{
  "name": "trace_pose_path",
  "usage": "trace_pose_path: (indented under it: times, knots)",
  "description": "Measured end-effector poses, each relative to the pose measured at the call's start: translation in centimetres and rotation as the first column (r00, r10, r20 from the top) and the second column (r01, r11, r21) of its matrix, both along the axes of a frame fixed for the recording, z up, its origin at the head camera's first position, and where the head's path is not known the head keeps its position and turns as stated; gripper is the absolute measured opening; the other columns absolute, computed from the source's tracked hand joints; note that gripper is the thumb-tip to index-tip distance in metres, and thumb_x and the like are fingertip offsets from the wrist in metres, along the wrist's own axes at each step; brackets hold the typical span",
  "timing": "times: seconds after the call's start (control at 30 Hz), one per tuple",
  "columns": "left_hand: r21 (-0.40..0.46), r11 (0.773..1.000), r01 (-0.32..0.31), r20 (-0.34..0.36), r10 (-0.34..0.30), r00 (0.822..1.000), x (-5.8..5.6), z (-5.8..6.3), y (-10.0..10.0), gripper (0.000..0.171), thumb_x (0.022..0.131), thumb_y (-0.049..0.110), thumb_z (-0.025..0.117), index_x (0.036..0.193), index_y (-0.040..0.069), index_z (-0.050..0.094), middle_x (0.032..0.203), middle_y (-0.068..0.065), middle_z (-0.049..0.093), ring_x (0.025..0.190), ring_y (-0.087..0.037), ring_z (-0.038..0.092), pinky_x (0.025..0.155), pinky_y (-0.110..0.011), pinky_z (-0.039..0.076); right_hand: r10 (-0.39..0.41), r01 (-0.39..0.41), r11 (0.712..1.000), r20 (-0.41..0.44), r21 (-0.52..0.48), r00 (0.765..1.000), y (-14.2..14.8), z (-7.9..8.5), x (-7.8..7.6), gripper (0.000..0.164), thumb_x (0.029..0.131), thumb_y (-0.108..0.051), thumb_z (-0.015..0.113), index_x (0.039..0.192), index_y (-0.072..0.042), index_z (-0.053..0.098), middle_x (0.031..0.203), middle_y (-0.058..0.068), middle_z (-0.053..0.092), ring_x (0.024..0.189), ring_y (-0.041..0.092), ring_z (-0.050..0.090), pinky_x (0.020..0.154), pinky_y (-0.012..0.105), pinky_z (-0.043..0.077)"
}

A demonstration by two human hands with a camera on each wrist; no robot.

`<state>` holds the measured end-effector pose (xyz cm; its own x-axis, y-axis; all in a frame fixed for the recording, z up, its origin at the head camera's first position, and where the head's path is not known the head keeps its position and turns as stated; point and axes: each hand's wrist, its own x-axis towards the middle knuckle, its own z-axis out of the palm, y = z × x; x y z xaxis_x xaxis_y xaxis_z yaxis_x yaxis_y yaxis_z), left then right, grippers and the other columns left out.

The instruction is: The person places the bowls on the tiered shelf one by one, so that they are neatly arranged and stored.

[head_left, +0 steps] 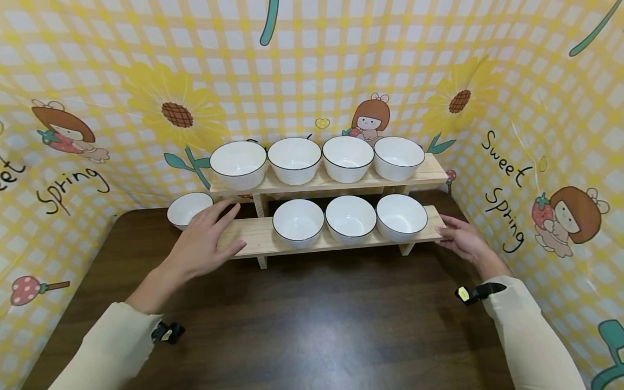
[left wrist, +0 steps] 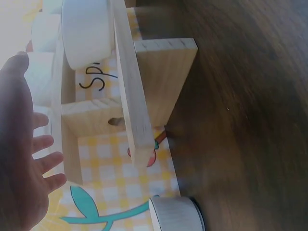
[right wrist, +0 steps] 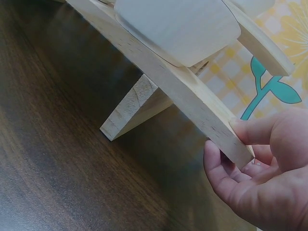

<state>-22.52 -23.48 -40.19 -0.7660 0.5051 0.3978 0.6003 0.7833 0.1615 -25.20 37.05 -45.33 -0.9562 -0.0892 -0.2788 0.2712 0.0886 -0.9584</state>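
A two-tier wooden shelf bears white bowls with dark rims. Three of them, such as the middle bowl, stand on the lower board; several more, such as the left-end bowl, line the upper one. My right hand grips the right end of the lower board, thumb on top and fingers curled beneath, as the right wrist view shows. Over the left end of that board is my left hand, fingers extended and spread, nothing in it. Partly behind it, a single bowl sits left of the shelf.
The dark brown table carries the shelf near its back edge. A yellow checked cloth with printed flowers and figures hangs behind and at both sides. Board legs stand under the lower tier.
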Motion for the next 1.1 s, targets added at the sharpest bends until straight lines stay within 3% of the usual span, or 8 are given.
trace_pose_path:
  times: [0.33,0.53,0.83,1.1]
  knots:
    - [0.011,0.997,-0.072,-0.039,0.072,0.997,0.0,-0.7,-3.1,0.075,0.096,0.045,0.066,0.153,0.002,0.044,0.155,-0.027,0.038,0.138,-0.048,0.039,0.109,-0.065,0.030,0.012,-0.012,1.000,-0.006,0.011,1.000,0.0,-0.2,-0.1,0.068,0.108,-0.005,0.045,0.160,0.005,0.003,0.152,0.031,0.021,0.093,0.003,0.058,0.080,0.024,0.053]
    - [0.059,0.989,-0.134,-0.048,0.137,0.989,-0.9,-1.1,-4.9,0.074,0.098,0.045,0.064,0.152,0.000,0.044,0.151,-0.030,0.040,0.133,-0.053,0.041,0.103,-0.068,0.032,-0.001,0.001,1.000,0.009,0.030,1.000,0.0,-0.2,0.0,0.068,0.107,-0.006,0.046,0.161,0.004,0.005,0.152,0.030,0.024,0.093,0.002,0.059,0.083,0.026,0.053]
    - [0.065,0.954,-0.294,0.090,0.288,0.953,-3.1,-2.5,-6.8,0.085,0.100,0.052,0.057,0.157,-0.006,0.030,0.155,-0.035,0.029,0.135,-0.058,0.034,0.104,-0.071,0.029,-0.001,0.001,0.999,0.009,0.034,1.000,0.0,-0.2,-0.1,0.068,0.108,-0.007,0.046,0.161,0.004,0.004,0.156,0.032,0.019,0.093,0.002,0.058,0.082,0.025,0.053]
    - [0.101,0.919,-0.382,0.194,0.359,0.913,-4.9,-3.9,-7.7,0.092,0.099,0.058,0.054,0.158,-0.006,0.025,0.157,-0.034,0.024,0.136,-0.060,0.029,0.101,-0.076,0.026,0.006,-0.006,1.000,-0.008,0.025,1.000,0.0,-0.2,-0.1,0.068,0.108,-0.005,0.046,0.160,0.006,0.004,0.152,0.032,0.022,0.092,0.003,0.058,0.079,0.024,0.053]
